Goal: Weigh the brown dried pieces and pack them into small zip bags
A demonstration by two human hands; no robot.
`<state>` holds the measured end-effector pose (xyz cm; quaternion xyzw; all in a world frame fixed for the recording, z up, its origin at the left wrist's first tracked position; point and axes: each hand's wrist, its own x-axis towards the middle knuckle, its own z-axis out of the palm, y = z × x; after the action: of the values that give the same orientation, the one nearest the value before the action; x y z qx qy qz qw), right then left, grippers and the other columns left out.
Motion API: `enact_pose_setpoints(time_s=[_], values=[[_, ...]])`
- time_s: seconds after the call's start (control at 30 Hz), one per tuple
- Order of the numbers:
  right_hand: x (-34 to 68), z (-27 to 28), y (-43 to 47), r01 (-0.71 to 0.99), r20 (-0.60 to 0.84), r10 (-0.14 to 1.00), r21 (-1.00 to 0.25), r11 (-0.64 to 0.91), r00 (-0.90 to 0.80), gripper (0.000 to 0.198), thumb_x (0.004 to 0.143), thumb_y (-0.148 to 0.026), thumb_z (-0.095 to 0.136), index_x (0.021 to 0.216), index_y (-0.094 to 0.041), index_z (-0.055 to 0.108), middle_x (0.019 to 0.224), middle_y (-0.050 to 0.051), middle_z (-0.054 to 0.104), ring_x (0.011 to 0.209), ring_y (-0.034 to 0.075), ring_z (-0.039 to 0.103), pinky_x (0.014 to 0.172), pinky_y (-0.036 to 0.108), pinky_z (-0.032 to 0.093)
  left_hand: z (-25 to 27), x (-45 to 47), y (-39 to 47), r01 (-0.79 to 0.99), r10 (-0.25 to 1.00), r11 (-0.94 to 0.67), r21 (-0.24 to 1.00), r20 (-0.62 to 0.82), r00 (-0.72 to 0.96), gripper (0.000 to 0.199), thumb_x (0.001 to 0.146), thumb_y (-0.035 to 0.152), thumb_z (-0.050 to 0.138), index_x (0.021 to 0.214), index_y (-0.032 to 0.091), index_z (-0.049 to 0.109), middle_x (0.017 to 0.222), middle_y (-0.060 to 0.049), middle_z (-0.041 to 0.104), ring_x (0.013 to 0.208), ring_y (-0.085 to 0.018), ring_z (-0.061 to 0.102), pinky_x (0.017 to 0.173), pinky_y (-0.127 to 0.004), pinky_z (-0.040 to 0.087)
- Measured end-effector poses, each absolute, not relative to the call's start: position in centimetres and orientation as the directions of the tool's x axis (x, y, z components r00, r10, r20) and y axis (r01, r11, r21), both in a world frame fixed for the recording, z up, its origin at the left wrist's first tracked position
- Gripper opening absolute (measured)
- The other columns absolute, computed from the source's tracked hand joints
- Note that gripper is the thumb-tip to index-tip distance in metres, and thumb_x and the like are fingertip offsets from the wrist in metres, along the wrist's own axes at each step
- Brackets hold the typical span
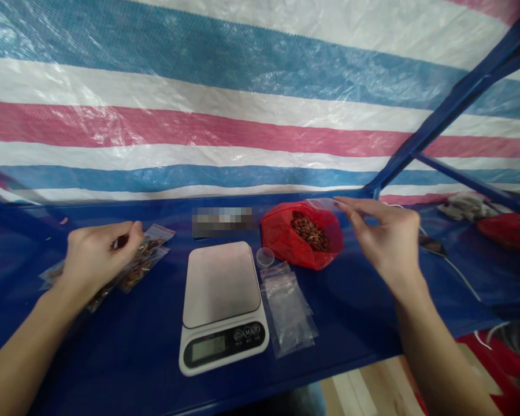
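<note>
My left hand [99, 254] is closed, fingers curled in, above small clear zip bags [141, 268] filled with brown pieces. Whatever it may hold is hidden. At the right, my right hand [387, 237] pinches the rim of an open red plastic bag [281, 240], where a strip of clear plastic shows. Inside lie many small brown nuts or seeds [311, 232]. Between the hands sits a white digital kitchen scale [222, 286] with a bare plate; its display seems to read 0.0. Beside it are flat, unfilled clear zip bags [288, 312] and a small round clear cap or cup [265, 257].
A blurred-out dark object [224, 222] lies behind the scale on the blue table [143, 358]. Striped plastic sheeting [199, 133] hangs behind. A blue metal bar [450, 110] slants at the right, near a cable [461, 277] and another red bag [509, 231].
</note>
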<state>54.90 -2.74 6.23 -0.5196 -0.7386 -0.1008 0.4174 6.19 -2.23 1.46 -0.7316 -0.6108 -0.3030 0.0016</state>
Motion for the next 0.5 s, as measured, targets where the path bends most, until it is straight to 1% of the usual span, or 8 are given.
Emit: enact_pose_setpoints(time_s=[0.07,0.13,0.2,0.27,0.33,0.37,0.43,0.5], values=[[54.1,5.5,-6.3,0.84,0.711,0.675,-0.231,0.492,-0.199,0.034,0.102,-0.02,0.061,0.129,-0.033,0.078,0.12,0.004,0.082,0.104,0.03,0.081,0.093,0.044,0.065,1.5,6.2,-2.4,0.943,0.874,-0.21,0.258,0.482,0.063,0.034,0.089,0.036,0.057,0.058,0.021,0.058,0.057,-0.001,0.064,0.056,-0.016,0.054,0.063,-0.029,0.037],[53.3,4.1,-9.8,0.785,0.662,0.653,-0.157,0.6,-0.367,0.055,0.1,-0.013,0.06,0.149,-0.037,0.064,0.131,0.002,0.077,0.112,0.03,0.079,0.095,0.045,0.066,1.6,6.4,-2.4,0.963,0.872,-0.184,0.197,0.484,0.068,0.04,0.092,0.038,0.053,0.058,0.02,0.058,0.057,-0.002,0.064,0.055,-0.015,0.055,0.064,-0.028,0.038],[52.5,2.2,-12.3,0.718,0.59,0.627,-0.111,0.687,-0.508,0.069,0.098,-0.008,0.056,0.162,-0.034,0.048,0.138,0.004,0.073,0.122,0.03,0.074,0.095,0.044,0.067,1.7,6.6,-2.4,0.968,0.885,-0.182,0.174,0.458,0.084,0.041,0.095,0.039,0.051,0.06,0.019,0.059,0.057,-0.001,0.063,0.055,-0.014,0.054,0.063,-0.027,0.037],[51.8,0.2,-13.5,0.676,0.504,0.607,-0.061,0.735,-0.614,0.067,0.103,-0.01,0.047,0.166,-0.027,0.04,0.146,0.008,0.067,0.13,0.031,0.07,0.095,0.046,0.067,1.9,6.9,-2.3,0.97,0.901,-0.19,0.154,0.42,0.11,0.04,0.096,0.039,0.051,0.063,0.02,0.061,0.057,0.0,0.062,0.055,-0.014,0.052,0.062,-0.026,0.037],[51.2,-1.4,-13.8,0.652,0.398,0.607,-0.029,0.757,-0.688,0.055,0.109,-0.02,0.042,0.164,-0.022,0.045,0.152,0.011,0.062,0.133,0.032,0.068,0.096,0.048,0.067,2.2,7.2,-2.2,0.964,0.913,-0.222,0.15,0.378,0.151,0.037,0.098,0.04,0.051,0.068,0.02,0.063,0.064,0.0,0.064,0.06,-0.015,0.056,0.064,-0.025,0.04],[51.0,-2.0,-13.8,0.644,0.349,0.609,-0.023,0.765,-0.712,0.051,0.111,-0.029,0.043,0.16,-0.02,0.05,0.154,0.013,0.059,0.134,0.033,0.067,0.098,0.049,0.066,2.4,7.4,-2.2,0.955,0.913,-0.251,0.155,0.365,0.181,0.036,0.099,0.039,0.05,0.072,0.02,0.065,0.07,-0.001,0.068,0.067,-0.016,0.061,0.068,-0.025,0.043],[50.8,-2.6,-13.6,0.63,0.288,0.608,-0.022,0.776,-0.739,0.056,0.109,-0.047,0.048,0.155,-0.016,0.057,0.157,0.016,0.056,0.136,0.035,0.065,0.101,0.049,0.065,2.7,7.6,-2.1,0.934,0.904,-0.318,0.164,0.347,0.248,0.035,0.102,0.038,0.047,0.084,0.02,0.071,0.091,-0.005,0.075,0.089,-0.02,0.069,0.086,-0.027,0.051],[50.9,-2.5,-13.5,0.625,0.267,0.609,-0.03,0.78,-0.747,0.065,0.105,-0.058,0.05,0.153,-0.015,0.058,0.158,0.018,0.056,0.136,0.035,0.065,0.101,0.05,0.064,2.5,7.6,-2.0,0.924,0.904,-0.35,0.152,0.313,0.291,0.037,0.103,0.039,0.044,0.107,0.019,0.075,0.118,-0.009,0.075,0.113,-0.027,0.069,0.105,-0.036,0.051]])
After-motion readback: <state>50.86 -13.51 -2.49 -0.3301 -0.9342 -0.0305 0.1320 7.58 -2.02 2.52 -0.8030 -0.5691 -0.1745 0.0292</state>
